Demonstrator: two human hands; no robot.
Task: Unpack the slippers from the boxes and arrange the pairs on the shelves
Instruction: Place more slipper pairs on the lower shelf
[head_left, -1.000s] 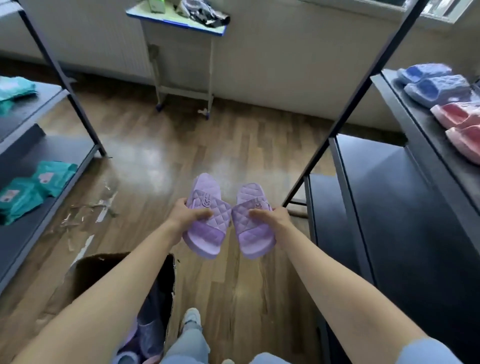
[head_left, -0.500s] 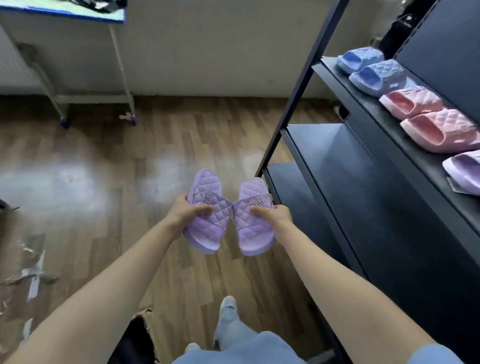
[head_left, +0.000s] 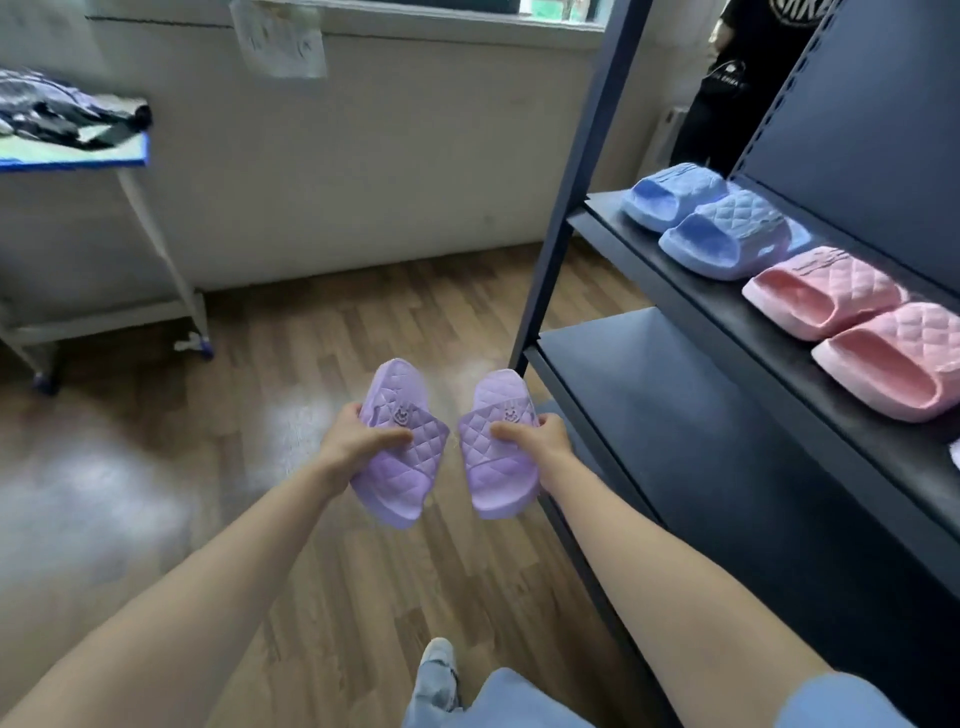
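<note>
Left hand grips left purple slipper, thumb over quilted strap. Right hand grips right purple slipper same way. Slippers held in air over wooden floor, slightly apart, just left of lower shelf. Upper shelf: blue pair, pink pair beside it. Bench far left, dark cloth on top.

Quilted matt foam purple slippers, glossy wood-look floor, matt dark metal shelves
</note>
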